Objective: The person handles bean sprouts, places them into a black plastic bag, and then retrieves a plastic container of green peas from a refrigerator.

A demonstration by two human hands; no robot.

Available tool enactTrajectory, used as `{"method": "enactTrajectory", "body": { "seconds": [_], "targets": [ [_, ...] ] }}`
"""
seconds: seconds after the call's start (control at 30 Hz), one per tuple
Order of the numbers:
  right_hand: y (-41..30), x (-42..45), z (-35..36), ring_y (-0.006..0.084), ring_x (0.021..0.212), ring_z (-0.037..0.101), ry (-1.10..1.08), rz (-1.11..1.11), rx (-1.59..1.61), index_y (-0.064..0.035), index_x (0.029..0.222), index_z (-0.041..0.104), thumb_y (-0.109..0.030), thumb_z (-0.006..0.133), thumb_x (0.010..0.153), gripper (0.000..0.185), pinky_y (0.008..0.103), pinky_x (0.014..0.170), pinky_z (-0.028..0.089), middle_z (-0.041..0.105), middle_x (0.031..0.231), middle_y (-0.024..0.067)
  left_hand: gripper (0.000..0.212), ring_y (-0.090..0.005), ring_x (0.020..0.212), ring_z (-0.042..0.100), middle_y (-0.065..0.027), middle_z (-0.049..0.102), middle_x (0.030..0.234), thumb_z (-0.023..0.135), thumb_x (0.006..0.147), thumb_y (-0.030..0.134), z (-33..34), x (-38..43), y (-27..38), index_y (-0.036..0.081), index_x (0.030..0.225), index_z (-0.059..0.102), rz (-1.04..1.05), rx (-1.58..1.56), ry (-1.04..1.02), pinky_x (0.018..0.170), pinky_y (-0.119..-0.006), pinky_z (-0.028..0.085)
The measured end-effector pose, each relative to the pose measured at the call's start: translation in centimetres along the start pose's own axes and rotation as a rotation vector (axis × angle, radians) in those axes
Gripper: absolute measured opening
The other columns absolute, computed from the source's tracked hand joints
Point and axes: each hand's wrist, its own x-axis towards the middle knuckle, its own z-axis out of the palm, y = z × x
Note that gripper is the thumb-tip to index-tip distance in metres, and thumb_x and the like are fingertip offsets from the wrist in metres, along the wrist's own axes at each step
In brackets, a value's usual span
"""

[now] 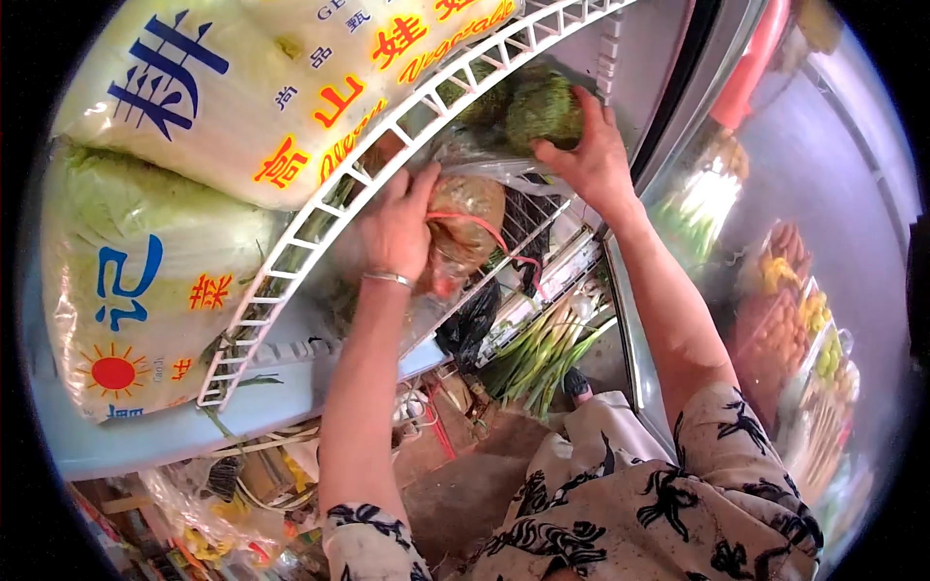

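In the head view my right hand (599, 156) has thumb and fingers around the near end of a rough green vegetable (541, 109) inside the refrigerated cabinet. Another green piece lies beside it, partly behind the white rack edge. My left hand (396, 236), with a bracelet at the wrist, is against the left side of a clear plastic bag (468, 210) of brownish food, tied with red string (483, 225). Its fingertips are partly hidden, so I cannot tell whether it grips the bag. Thin clear plastic (494, 171) lies between the two hands.
A curved white wire rack (320, 240) crosses on the left, beside large printed bags of leafy vegetables (167, 218). A glass door (676, 181) stands on the right. Below are a wire shelf (519, 225), a black plastic bag (468, 327), green onions (545, 348) and floor clutter (240, 479).
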Motion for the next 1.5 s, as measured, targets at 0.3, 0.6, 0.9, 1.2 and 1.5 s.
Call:
{"method": "enactTrajectory", "body": {
  "seconds": [0.3, 0.6, 0.9, 1.2, 1.5],
  "targets": [
    [2.8, -2.4, 1.1, 0.0328, 0.105, 0.050, 0.141, -0.066, 0.325, -0.0019, 0.131, 0.038, -0.019, 0.074, 0.067, 0.075, 0.0390, 0.091, 0.041, 0.046, 0.113, 0.0196, 0.049, -0.0339, 0.107, 0.046, -0.0143, 0.045, 0.117, 0.049, 0.081, 0.006, 4.6, -4.4, 2.7, 0.011, 0.130, 0.044, -0.194, 0.048, -0.118, 0.091, -0.043, 0.039],
    [-1.7, -4.5, 5.6, 0.0428, 0.127, 0.027, -0.017, -0.333, -0.267, -0.0156, 0.139, 0.032, -0.007, 0.068, 0.068, 0.080, 0.0509, 0.102, 0.030, 0.035, 0.135, 0.0169, 0.072, -0.0370, 0.127, 0.031, -0.0150, 0.025, 0.146, 0.051, 0.077, -0.002, 0.6, -9.4, 5.1, 0.019, 0.142, 0.030, -0.206, -0.188, 0.004, 0.101, -0.050, 0.026],
    [-2.2, -6.2, 3.9, 0.0341, 0.127, 0.032, -0.061, -0.304, -0.297, -0.0170, 0.139, 0.032, -0.009, 0.064, 0.073, 0.074, 0.0521, 0.102, 0.024, 0.034, 0.138, 0.0141, 0.064, -0.0282, 0.132, 0.032, -0.0116, 0.026, 0.147, 0.055, 0.078, 0.010, -0.3, -30.0, 12.9, 0.022, 0.138, 0.038, -0.314, -0.278, -0.058, 0.098, -0.057, 0.022],
    [-1.4, -32.4, 1.2, 0.0392, 0.122, 0.035, -0.219, 0.024, -0.090, -0.0151, 0.136, 0.035, -0.009, 0.064, 0.069, 0.073, 0.0529, 0.097, 0.028, 0.034, 0.136, 0.0160, 0.067, -0.0260, 0.120, 0.044, -0.0034, 0.033, 0.144, 0.061, 0.076, 0.026, 7.3, -62.0, 12.5, 0.023, 0.138, 0.037, -0.539, -0.528, -0.371, 0.092, -0.052, 0.029],
    [25.2, -63.0, -15.6, 0.0247, 0.086, 0.061, -1.096, -0.546, -0.679, -0.0112, 0.075, 0.064, -0.020, 0.060, 0.073, 0.010, 0.0358, 0.071, 0.049, 0.061, 0.090, 0.0074, 0.046, -0.0270, 0.084, 0.061, -0.0158, 0.058, 0.110, 0.062, 0.077, 0.018, 5.5, -63.4, 8.6, 0.009, 0.121, 0.054, -0.504, -0.878, -0.276, 0.073, -0.034, 0.050]
  ]
}}
